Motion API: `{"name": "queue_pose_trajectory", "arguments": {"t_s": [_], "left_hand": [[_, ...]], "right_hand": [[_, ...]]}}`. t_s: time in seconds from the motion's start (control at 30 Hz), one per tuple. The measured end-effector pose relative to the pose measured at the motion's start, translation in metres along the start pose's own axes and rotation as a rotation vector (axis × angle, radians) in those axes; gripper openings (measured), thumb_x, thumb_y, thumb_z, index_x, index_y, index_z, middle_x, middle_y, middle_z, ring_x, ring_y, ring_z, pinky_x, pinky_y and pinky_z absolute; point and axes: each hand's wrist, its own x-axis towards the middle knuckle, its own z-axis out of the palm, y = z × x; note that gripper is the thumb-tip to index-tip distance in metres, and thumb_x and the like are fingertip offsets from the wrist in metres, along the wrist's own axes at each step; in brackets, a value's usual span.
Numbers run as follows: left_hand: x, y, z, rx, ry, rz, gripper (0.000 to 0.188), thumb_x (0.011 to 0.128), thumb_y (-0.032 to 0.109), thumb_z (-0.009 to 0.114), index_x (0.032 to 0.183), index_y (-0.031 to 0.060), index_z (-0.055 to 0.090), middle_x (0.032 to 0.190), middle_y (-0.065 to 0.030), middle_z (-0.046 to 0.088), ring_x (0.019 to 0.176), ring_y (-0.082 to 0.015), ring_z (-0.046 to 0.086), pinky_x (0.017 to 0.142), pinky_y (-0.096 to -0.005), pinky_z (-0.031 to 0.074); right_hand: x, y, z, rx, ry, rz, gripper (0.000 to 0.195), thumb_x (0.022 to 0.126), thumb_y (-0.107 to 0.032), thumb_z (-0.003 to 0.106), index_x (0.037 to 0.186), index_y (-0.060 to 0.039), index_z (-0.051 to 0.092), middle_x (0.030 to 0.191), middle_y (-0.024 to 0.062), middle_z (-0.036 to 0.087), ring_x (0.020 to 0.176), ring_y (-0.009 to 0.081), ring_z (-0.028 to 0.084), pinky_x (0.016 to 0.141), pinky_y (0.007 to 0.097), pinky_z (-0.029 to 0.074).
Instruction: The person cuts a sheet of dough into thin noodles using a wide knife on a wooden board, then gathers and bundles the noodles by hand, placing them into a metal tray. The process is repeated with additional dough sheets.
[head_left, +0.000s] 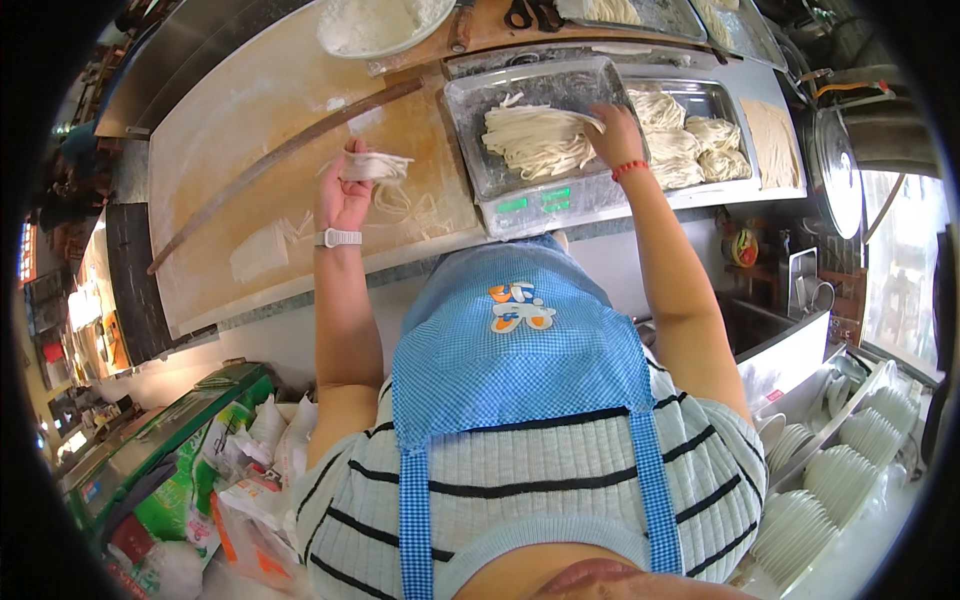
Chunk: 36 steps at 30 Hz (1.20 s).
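Observation:
Over the floured wooden board (420, 217), my left hand (347, 191) holds a small bundle of fresh noodles (379, 166), some strands hanging below it. My right hand (616, 135) reaches into a metal tray (469, 120) and touches the end of a wide pile of cut noodles (536, 139); its fingertips are partly hidden, so I cannot tell if they grip strands. That tray rests on a plastic-wrapped digital scale (525, 214) with green displays. Beside it on the right, a second metal tray (720, 88) holds several coiled noodle portions (679, 139).
A long rolling pin (285, 161) lies across the board, near a folded dough piece (259, 251). Behind stand a bowl of flour (382, 26), scissors (529, 13) and more noodle trays (645, 19). A dough sheet (772, 142) lies at right. Stacked plates (840, 480) fill a rack at lower right.

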Motion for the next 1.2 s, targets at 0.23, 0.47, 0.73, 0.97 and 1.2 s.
{"name": "queue_pose_trajectory", "arguments": {"t_s": [0.23,0.47,0.73,0.97,1.2], "left_hand": [[-0.039,-0.037,0.079,0.261,-0.277,-0.037,0.04,0.089,-0.001,0.053,0.127,-0.0018,0.042,0.127,-0.0158,0.054,0.118,-0.0269,0.053,0.103,-0.0384,0.043],[-0.048,-0.045,0.103,0.469,-0.296,0.089,0.043,0.088,0.0,0.055,0.129,0.0004,0.043,0.129,-0.0127,0.053,0.121,-0.0247,0.05,0.101,-0.0345,0.044],[-0.051,-0.045,0.103,0.466,-0.437,0.078,0.038,0.088,0.001,0.056,0.126,0.0018,0.048,0.116,-0.0136,0.06,0.097,-0.0198,0.061,0.083,-0.0318,0.052],[-0.011,-0.013,0.063,0.452,-0.464,-0.232,0.028,0.087,0.007,0.062,0.114,-0.0003,0.058,0.088,-0.0035,0.06,0.064,-0.0072,0.048,0.057,-0.0207,0.04],[0.022,0.057,-0.014,0.242,-0.102,-0.077,0.017,0.091,0.008,0.057,0.105,-0.0013,0.056,0.082,-0.0055,0.058,0.065,-0.0106,0.052,0.052,-0.0188,0.044]], "right_hand": [[0.024,-0.179,-0.03,0.747,-0.608,-0.284,0.035,0.078,-0.026,0.07,0.104,-0.0039,0.064,0.086,0.0091,0.069,0.075,0.0202,0.064,0.07,0.0313,0.05],[0.021,-0.206,-0.033,0.473,-0.381,-0.447,0.026,0.082,-0.034,0.066,0.088,-0.0086,0.066,0.064,0.0153,0.056,0.055,0.0305,0.053,0.054,0.0357,0.043],[0.03,-0.205,-0.051,0.361,-0.081,-0.554,0.021,0.083,-0.03,0.063,0.086,-0.0094,0.064,0.071,0.0135,0.061,0.063,0.0338,0.057,0.057,0.0403,0.046],[0.05,-0.22,-0.13,0.443,0.114,-0.563,0.02,0.084,-0.019,0.06,0.074,-0.0013,0.059,0.072,0.0193,0.059,0.068,0.0378,0.059,0.06,0.0437,0.045],[0.053,-0.208,-0.181,0.44,0.075,-0.447,0.025,0.084,-0.02,0.062,0.073,0.0009,0.054,0.062,0.019,0.054,0.056,0.0359,0.053,0.052,0.0399,0.041]]}}
